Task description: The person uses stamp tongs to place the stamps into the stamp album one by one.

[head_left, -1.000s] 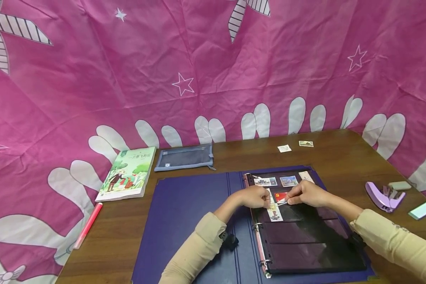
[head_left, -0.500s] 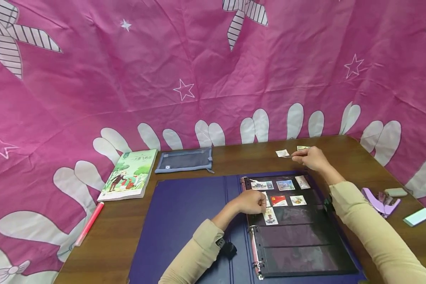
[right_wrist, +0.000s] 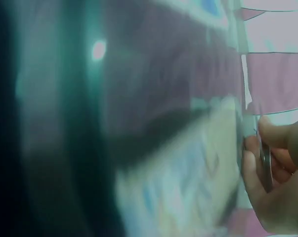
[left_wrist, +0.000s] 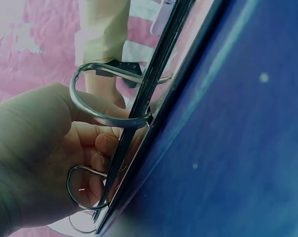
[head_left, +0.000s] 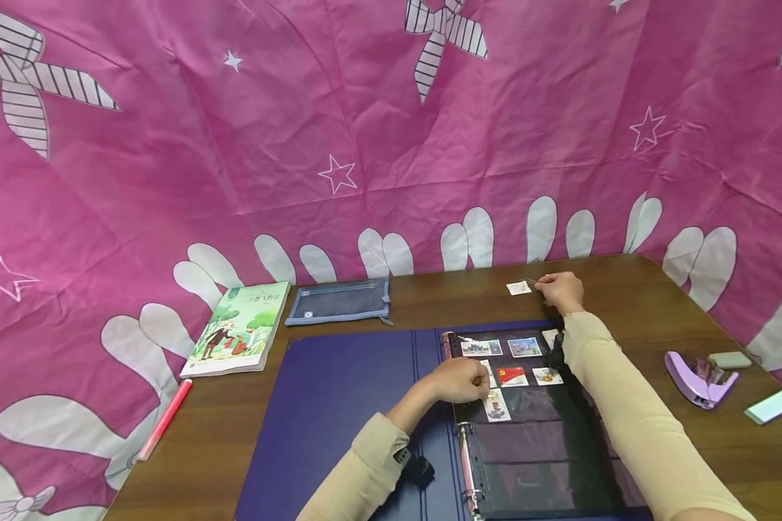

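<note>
My left hand [head_left: 459, 380] lies at the left side of an open stamp album [head_left: 345, 391], beside its ring spine. Its curled fingers meet the upper left corner of a tilted stamp [head_left: 497, 407], which they appear to pinch. In the left wrist view, metal rings [left_wrist: 109, 118] partly cover those fingers. Beyond the album, my right hand [head_left: 562, 291] holds thin metal tweezers [right_wrist: 266, 165], whose tips point toward a white stamp [head_left: 518, 288] on the table. A red stamp [head_left: 511, 376] and several others sit in the upper rows of the black page [head_left: 528, 488].
A green-covered book [head_left: 237, 329], a zippered pouch [head_left: 339, 300] and a red pen [head_left: 165, 420] are at the left. At the right stand a purple stapler [head_left: 699, 380], an eraser-like block [head_left: 730, 360] and a pale green-white block [head_left: 772, 407]. Pink patterned cloth hangs behind.
My right hand has left the page, where a stamp now shows beside the red one, and moved up to the loose stamps, covering the yellow-green one. The left hand stays near the tilted stamp.
</note>
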A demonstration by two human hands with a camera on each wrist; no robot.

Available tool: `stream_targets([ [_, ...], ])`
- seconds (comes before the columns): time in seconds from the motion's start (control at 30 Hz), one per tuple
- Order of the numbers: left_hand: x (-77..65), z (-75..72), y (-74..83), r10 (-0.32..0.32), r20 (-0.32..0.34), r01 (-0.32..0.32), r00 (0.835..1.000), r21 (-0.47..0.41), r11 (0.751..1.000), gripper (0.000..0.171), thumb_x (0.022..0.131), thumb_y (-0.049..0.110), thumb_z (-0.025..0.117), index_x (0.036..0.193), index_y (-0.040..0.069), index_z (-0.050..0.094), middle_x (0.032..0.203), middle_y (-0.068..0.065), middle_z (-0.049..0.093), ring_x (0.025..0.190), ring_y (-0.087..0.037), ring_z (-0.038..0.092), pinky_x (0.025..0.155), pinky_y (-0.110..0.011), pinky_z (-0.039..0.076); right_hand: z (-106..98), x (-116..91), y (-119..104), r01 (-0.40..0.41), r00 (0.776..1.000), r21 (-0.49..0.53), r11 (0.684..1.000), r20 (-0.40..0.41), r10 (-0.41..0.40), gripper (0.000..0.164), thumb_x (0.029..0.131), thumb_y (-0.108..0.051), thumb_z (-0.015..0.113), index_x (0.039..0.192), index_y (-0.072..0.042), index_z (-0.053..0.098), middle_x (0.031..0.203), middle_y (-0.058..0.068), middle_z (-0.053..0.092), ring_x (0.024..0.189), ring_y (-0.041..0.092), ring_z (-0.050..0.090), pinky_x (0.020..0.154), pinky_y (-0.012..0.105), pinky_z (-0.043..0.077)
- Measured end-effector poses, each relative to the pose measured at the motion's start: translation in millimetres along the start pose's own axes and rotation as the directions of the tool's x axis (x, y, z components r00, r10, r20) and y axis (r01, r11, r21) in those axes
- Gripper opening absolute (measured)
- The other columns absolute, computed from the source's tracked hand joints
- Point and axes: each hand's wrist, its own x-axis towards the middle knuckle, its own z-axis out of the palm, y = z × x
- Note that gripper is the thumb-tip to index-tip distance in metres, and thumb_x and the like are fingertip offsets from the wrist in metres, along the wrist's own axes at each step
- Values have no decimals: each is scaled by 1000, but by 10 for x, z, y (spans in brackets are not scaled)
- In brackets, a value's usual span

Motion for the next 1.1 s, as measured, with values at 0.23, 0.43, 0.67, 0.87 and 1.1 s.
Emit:
stream_targets([
  [0.23,0,-31,-1,-2,2,2,1000,0,1000,15,82,17,59,66,17,56,59,13,40,59,1,38,55,-13,29,18,28,3,-37,999,-4,999,-8,37,31,88,-27,58,104,-3,68,109,20,66,97,37,59,72,35,43],
  [0.43,16,-45,-7,27,-4,-27,1000,59,998,16,80,17,58,64,18,54,59,13,39,58,1,37,53,-14,28,8,51,-47,-22,1000,-34,999,-11,22,28,85,-25,61,99,-2,70,109,20,67,100,40,59,75,41,45],
  [0.67,23,-23,20,29,18,-30,999,75,997,23,81,17,56,60,20,47,57,13,36,56,0,36,52,-15,27,22,66,-24,-61,998,-96,993,23,64,27,86,-24,57,98,-5,71,115,19,65,106,39,58,78,43,47],
  [0.87,15,-25,31,23,10,-24,1000,94,995,26,81,17,56,59,21,44,57,13,35,56,0,35,50,-16,27,30,85,-24,-90,995,-104,991,22,92,26,85,-25,57,96,-6,71,115,19,64,106,39,57,73,39,46],
  [1.1,-7,-23,29,37,-11,-36,999,108,994,24,81,19,56,60,21,46,57,13,37,57,0,37,51,-15,27,-9,81,-30,-66,998,-111,992,15,68,26,84,-27,59,95,-7,72,113,21,64,104,40,57,75,41,47],
])
